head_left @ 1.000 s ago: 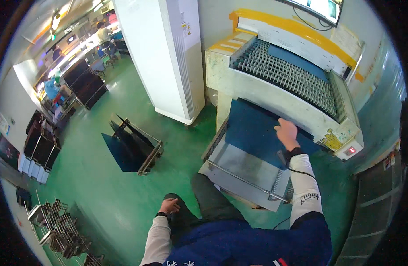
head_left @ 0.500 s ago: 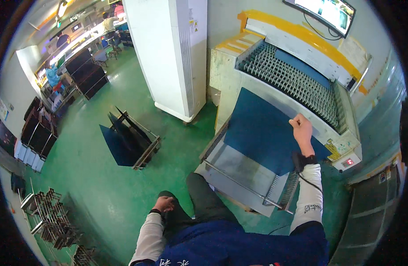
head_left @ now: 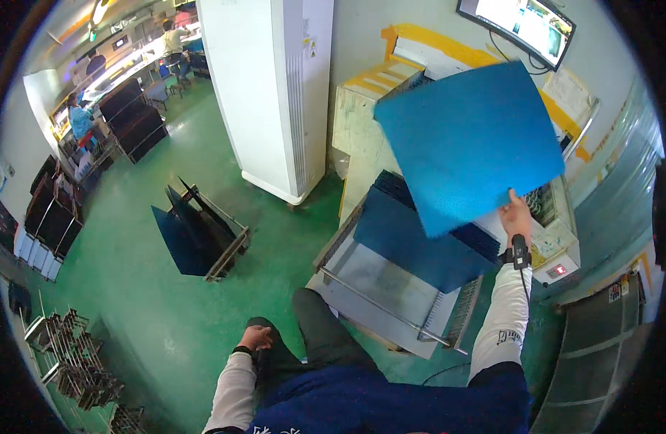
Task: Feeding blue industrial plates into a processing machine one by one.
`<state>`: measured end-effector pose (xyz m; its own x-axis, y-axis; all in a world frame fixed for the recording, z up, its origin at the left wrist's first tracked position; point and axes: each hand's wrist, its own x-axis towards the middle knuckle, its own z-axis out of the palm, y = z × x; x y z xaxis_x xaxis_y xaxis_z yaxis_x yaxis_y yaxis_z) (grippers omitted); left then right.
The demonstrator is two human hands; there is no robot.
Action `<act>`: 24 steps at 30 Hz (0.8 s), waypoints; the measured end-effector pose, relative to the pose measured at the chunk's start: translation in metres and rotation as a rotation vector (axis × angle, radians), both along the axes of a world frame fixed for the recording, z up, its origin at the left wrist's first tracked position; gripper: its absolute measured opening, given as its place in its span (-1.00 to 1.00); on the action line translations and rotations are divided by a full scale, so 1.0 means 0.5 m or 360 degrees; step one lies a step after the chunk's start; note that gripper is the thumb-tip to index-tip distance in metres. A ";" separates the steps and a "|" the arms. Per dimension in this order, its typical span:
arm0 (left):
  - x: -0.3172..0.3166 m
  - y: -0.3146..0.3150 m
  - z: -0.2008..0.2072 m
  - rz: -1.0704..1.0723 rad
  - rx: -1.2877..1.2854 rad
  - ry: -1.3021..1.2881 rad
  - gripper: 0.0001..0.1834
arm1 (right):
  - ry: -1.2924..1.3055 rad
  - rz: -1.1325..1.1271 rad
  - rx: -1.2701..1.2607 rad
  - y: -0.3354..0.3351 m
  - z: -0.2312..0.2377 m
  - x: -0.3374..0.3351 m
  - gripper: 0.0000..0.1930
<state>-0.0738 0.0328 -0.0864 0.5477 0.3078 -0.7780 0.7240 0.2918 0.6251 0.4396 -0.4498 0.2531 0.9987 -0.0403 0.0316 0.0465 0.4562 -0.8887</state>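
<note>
Your right hand (head_left: 516,215) pinches a blue panel (head_left: 474,141) by its lower edge, above the slotted rack (head_left: 380,307); your left hand (head_left: 256,338) rests on your thigh (head_left: 269,369), loosely curled, its grip unclear.

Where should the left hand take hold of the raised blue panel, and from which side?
Probably the raised panel by its left edge, low down, with the left hand coming from the left. It looks thin, flat and tilted, that edge is uncovered, and the right hand pinches the sheet farther right.
</note>
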 end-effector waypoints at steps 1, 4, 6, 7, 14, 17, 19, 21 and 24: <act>-0.004 0.004 -0.007 0.0004 -0.0007 0.0027 -0.67 | 0.0054 -0.0033 -0.0039 0.034 0.006 -0.016 -0.78; 0.002 0.006 -0.012 -0.0043 0.0005 0.0041 -0.67 | 0.0053 0.0294 0.0232 0.027 -0.049 0.040 -0.81; 0.010 -0.001 0.002 -0.0046 -0.0018 0.0037 -0.67 | 0.0159 0.0120 0.0253 0.038 -0.075 0.066 -0.83; 0.006 -0.006 0.015 -0.0007 -0.0049 0.0039 -0.67 | 0.0216 0.0052 0.0270 0.075 -0.073 0.057 -0.83; -0.004 0.002 0.010 0.0030 -0.0065 0.0035 -0.65 | 0.0405 0.0119 0.0286 0.132 -0.115 0.082 -0.88; -0.003 0.004 0.014 0.0006 -0.0040 0.0049 -0.65 | 0.0560 0.0257 0.0185 0.143 -0.097 0.066 -0.87; 0.001 0.002 0.002 -0.0026 -0.0034 0.0041 -0.65 | 0.0544 0.0299 0.0211 0.129 -0.099 0.076 -0.86; 0.003 0.006 -0.013 -0.0034 -0.0024 0.0023 -0.66 | 0.0441 0.0334 0.0328 0.125 -0.102 0.092 -0.87; 0.001 0.017 -0.028 -0.0079 -0.0093 0.0071 -0.68 | 0.0394 0.0275 0.0415 0.141 -0.086 0.111 -0.85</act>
<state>-0.0733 0.0414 -0.1001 0.5256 0.2343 -0.8178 0.7651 0.2902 0.5748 0.4952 -0.3790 0.2100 0.9676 0.1539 -0.1999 -0.2515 0.6506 -0.7166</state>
